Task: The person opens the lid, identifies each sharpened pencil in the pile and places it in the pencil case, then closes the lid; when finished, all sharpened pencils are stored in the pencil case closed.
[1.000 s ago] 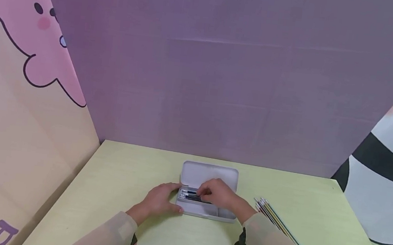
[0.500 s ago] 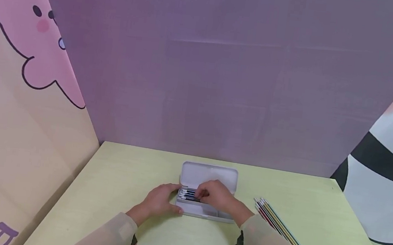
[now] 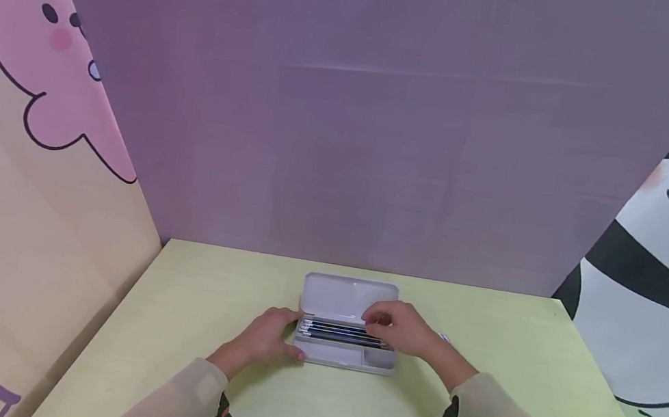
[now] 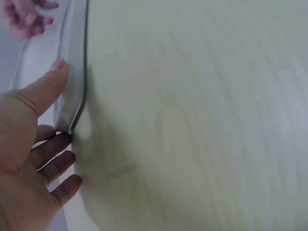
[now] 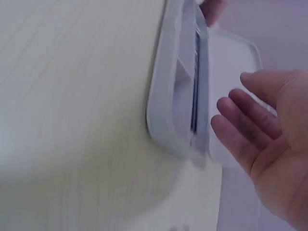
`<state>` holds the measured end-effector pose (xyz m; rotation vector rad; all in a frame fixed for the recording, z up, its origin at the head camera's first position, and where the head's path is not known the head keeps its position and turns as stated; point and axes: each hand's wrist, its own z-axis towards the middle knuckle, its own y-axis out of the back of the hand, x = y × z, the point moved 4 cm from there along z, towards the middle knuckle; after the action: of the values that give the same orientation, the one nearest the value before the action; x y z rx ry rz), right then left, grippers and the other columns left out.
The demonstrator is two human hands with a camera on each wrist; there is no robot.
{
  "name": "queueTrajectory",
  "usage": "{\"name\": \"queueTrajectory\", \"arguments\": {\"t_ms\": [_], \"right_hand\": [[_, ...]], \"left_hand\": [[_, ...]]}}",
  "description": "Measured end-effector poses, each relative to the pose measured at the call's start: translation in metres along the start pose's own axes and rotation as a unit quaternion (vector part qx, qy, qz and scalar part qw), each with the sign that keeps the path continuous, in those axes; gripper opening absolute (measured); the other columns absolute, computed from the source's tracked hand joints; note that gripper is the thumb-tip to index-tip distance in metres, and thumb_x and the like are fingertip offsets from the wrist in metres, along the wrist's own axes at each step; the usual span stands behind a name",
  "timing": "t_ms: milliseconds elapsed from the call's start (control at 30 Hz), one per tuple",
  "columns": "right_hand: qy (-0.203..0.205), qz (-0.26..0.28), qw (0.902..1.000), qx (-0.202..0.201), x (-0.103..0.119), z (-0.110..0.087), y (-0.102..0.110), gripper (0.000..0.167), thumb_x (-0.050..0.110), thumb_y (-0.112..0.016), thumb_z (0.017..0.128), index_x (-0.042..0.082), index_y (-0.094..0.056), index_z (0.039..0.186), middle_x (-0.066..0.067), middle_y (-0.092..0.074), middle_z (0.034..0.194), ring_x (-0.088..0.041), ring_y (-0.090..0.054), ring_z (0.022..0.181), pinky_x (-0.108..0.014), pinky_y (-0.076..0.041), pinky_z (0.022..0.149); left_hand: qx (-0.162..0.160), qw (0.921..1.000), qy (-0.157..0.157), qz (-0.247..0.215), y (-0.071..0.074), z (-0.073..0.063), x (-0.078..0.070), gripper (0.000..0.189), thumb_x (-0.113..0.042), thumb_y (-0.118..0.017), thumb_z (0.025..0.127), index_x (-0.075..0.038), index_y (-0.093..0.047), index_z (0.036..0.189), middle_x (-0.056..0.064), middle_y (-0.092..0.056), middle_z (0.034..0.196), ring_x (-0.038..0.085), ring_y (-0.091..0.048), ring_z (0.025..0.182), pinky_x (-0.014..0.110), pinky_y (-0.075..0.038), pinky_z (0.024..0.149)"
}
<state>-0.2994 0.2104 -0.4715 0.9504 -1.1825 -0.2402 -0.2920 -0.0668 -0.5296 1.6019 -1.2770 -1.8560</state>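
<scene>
A white pencil case [image 3: 327,353] lies on the table with its lid [image 3: 339,296] swung back. Several dark pencils [image 3: 335,334] lie side by side in its long rear compartment. My left hand [image 3: 265,338] holds the case's left end, the thumb at the front wall and fingers round the back corner. Above the right end of the pencils hovers my right hand [image 3: 404,328], its fingers loosely bent and nothing between them; the right wrist view shows it [image 5: 284,130] apart from the case. Other pencils [image 3: 444,337] lie on the table, nearly all hidden behind the right forearm.
The pale yellow table [image 3: 227,279] ends at a purple back wall [image 3: 367,136]. Printed panels stand on the left [image 3: 31,201] and right [image 3: 637,325]. The case's front part has a long compartment and a small right one [image 3: 379,359].
My right hand has let go of the pencils in the case and moved right and slightly up, uncovering them. The left hand stays at the case. The view has shifted slightly.
</scene>
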Motion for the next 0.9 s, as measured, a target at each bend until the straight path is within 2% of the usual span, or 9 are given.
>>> {"name": "queueTrajectory", "arguments": {"t_ms": [133,267,367,533,600,733,800,900], "right_hand": [[-0.068,0.044,0.9960,-0.039,-0.012,-0.015,0.016,0.021,0.006,-0.069,0.095,-0.002,-0.070,0.114,-0.010,-0.070,0.101,-0.022,-0.068,0.090,-0.035,-0.062,0.069],[-0.125,0.102,0.9842,-0.074,-0.028,-0.027,0.018,0.032,0.005,-0.067,0.096,-0.007,-0.063,0.125,-0.018,-0.068,0.107,-0.026,-0.070,0.093,-0.038,-0.064,0.069],[-0.151,0.137,0.9749,-0.090,-0.040,-0.033,0.013,0.041,0.006,-0.066,0.096,-0.010,-0.056,0.133,-0.024,-0.067,0.115,-0.028,-0.071,0.097,-0.039,-0.065,0.072],[-0.165,0.191,0.9632,-0.092,-0.050,-0.037,0.001,0.053,0.006,-0.063,0.097,-0.012,-0.045,0.144,-0.033,-0.060,0.130,-0.035,-0.071,0.101,-0.045,-0.064,0.078],[-0.173,0.220,0.9561,-0.087,-0.050,-0.038,-0.004,0.055,0.006,-0.062,0.098,-0.010,-0.043,0.146,-0.034,-0.057,0.134,-0.036,-0.070,0.105,-0.047,-0.064,0.081],[-0.196,0.270,0.9395,-0.075,-0.047,-0.041,-0.010,0.057,0.005,-0.062,0.098,-0.007,-0.041,0.149,-0.032,-0.055,0.138,-0.038,-0.067,0.113,-0.052,-0.063,0.083],[-0.205,0.280,0.9351,-0.072,-0.044,-0.041,-0.012,0.058,0.004,-0.063,0.097,-0.006,-0.040,0.150,-0.031,-0.055,0.138,-0.039,-0.065,0.115,-0.053,-0.063,0.083],[-0.210,0.287,0.9318,-0.071,-0.044,-0.041,-0.012,0.063,0.004,-0.064,0.096,-0.004,-0.037,0.153,-0.031,-0.055,0.140,-0.040,-0.064,0.118,-0.054,-0.063,0.083]], "left_hand": [[0.008,0.9974,0.009,-0.071,0.004,0.004,0.005,0.078,-0.044,-0.082,0.086,-0.006,-0.053,0.148,0.013,-0.060,0.143,0.035,-0.055,0.130,0.052,-0.050,0.108],[-0.004,0.9887,0.028,-0.147,0.007,0.008,0.007,0.065,-0.043,-0.070,0.097,-0.005,-0.054,0.146,0.013,-0.063,0.136,0.034,-0.060,0.123,0.050,-0.056,0.098],[-0.022,0.9819,0.042,-0.183,0.008,0.011,0.005,0.063,-0.040,-0.064,0.101,0.000,-0.050,0.148,0.015,-0.064,0.133,0.035,-0.061,0.124,0.049,-0.057,0.097],[-0.038,0.9636,0.065,-0.257,0.009,0.013,0.004,0.063,-0.026,-0.058,0.105,0.006,-0.036,0.154,0.023,-0.063,0.135,0.035,-0.068,0.112,0.042,-0.060,0.085],[-0.033,0.9577,0.075,-0.276,0.008,0.013,0.003,0.061,-0.023,-0.056,0.106,0.006,-0.035,0.155,0.025,-0.062,0.137,0.035,-0.070,0.108,0.039,-0.058,0.079],[-0.023,0.9544,0.084,-0.286,0.006,0.013,0.003,0.056,-0.021,-0.053,0.107,0.002,-0.038,0.155,0.023,-0.063,0.137,0.029,-0.070,0.104,0.032,-0.054,0.071],[-0.018,0.9538,0.085,-0.288,0.005,0.013,0.003,0.054,-0.020,-0.052,0.107,0.001,-0.038,0.156,0.022,-0.063,0.137,0.026,-0.069,0.102,0.032,-0.053,0.068],[-0.011,0.9543,0.089,-0.285,0.006,0.013,0.002,0.055,-0.020,-0.051,0.108,-0.001,-0.036,0.157,0.023,-0.061,0.140,0.025,-0.068,0.102,0.033,-0.055,0.071]]}}
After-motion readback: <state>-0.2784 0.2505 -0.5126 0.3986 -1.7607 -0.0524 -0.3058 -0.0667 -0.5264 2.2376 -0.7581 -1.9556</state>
